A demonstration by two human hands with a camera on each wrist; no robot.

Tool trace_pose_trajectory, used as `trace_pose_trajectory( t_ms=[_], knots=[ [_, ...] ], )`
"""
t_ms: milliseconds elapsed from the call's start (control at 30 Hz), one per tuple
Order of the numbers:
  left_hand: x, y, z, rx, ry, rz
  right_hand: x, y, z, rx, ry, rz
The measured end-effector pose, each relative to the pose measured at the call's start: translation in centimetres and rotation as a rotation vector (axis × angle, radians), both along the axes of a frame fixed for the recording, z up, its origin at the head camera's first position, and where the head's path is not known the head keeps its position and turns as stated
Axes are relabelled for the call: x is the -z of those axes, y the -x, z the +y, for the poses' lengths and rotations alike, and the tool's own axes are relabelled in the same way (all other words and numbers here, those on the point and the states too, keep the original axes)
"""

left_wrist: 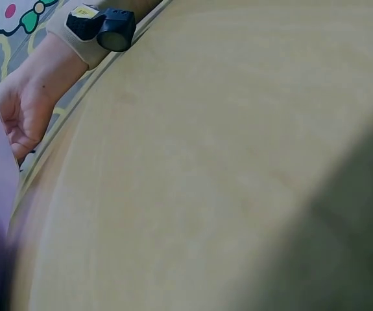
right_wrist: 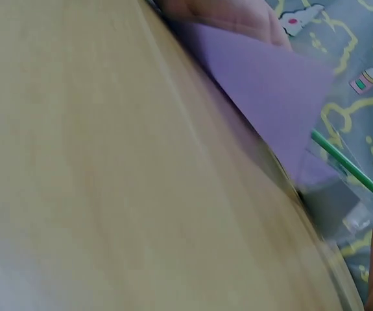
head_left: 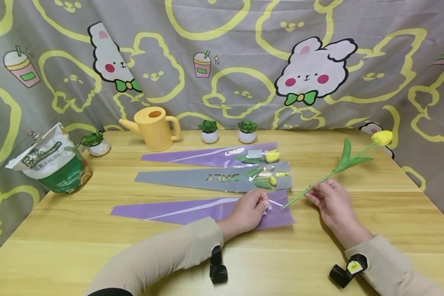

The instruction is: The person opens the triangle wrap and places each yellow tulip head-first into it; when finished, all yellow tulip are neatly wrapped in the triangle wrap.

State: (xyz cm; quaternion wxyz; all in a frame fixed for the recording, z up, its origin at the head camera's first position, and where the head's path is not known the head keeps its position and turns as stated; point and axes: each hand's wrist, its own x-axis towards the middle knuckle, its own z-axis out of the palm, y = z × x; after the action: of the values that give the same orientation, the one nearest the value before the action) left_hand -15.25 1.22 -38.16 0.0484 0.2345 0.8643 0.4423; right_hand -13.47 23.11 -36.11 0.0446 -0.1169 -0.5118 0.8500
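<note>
In the head view my right hand pinches the green stem of a yellow artificial tulip. The bloom points up to the far right, and the stem's lower tip overlaps the wide end of the nearest purple flower sleeve. My left hand grips this sleeve near that wide end, fingers curled over its edge. From the right wrist, the sleeve appears lifted off the table at this end, with the green stem at its edge. The left wrist view catches only a strip of the sleeve.
Behind lie a grey sleeve and another purple sleeve, each with a yellow tulip inside. Along the back stand a yellow watering can and small potted plants. A white-green bag leans at the left.
</note>
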Motion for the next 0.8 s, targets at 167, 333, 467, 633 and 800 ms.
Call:
trace_pose_trajectory(
  t_ms=[167,333,467,633,800],
  knots=[
    [0.0,-0.1,0.1,-0.006,-0.016,-0.003,0.2,-0.2,-0.9,-0.012,-0.012,0.033],
    [0.1,-0.1,0.2,-0.014,-0.032,0.009,0.4,-0.6,-1.7,-0.022,-0.006,0.090],
    [0.1,-0.1,0.2,-0.019,-0.039,0.013,0.6,-0.8,-2.3,-0.060,-0.012,0.131],
    [0.1,0.0,0.2,-0.009,-0.040,0.012,0.7,-0.9,-2.8,-0.123,-0.043,0.156],
    [0.1,0.1,0.2,-0.002,-0.066,-0.010,0.9,-0.9,-3.4,-0.183,-0.079,0.146]
  ],
)
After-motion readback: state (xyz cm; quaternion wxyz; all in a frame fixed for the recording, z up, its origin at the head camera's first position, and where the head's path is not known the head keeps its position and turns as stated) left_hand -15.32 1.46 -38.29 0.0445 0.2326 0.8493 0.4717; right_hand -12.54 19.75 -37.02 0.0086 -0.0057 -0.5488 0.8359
